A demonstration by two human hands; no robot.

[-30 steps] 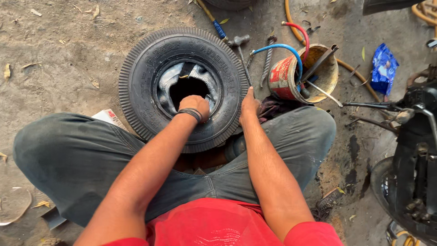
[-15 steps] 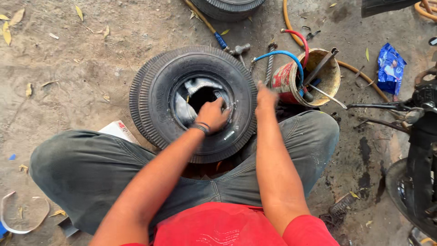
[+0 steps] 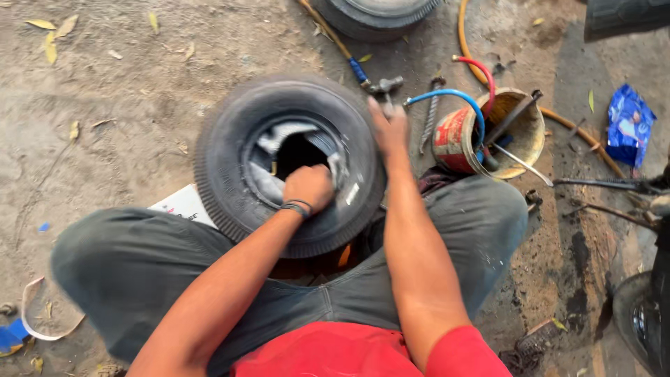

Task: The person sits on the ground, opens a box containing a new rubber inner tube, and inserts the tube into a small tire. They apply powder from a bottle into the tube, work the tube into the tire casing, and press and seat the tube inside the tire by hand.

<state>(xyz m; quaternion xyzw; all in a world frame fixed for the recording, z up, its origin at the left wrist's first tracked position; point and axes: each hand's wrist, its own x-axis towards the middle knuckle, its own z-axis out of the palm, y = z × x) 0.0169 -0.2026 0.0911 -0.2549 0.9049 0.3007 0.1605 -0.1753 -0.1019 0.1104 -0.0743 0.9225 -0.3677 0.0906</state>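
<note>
A black ribbed tyre (image 3: pixel 230 146) lies flat on the ground between my knees, with a grey inner tube (image 3: pixel 279 132) showing in its centre opening. My left hand (image 3: pixel 309 187), a dark band on its wrist, is closed on the tyre's inner edge near the tube. My right hand (image 3: pixel 389 124) rests flat on the tyre's far right sidewall, fingers pointing away. The frame is blurred by motion.
A rusty can (image 3: pixel 488 132) holding tools and blue and red hoses stands right of the tyre. A second tyre (image 3: pixel 377 14) lies at the top edge. A blue packet (image 3: pixel 628 126) and a vehicle wheel (image 3: pixel 642 321) are at the right. White card (image 3: pixel 183 204) lies under the tyre's left side.
The tyre has shifted and turned in my lap. My left hand has moved from the near rim deeper into the opening. My right hand has slid up along the right sidewall.
</note>
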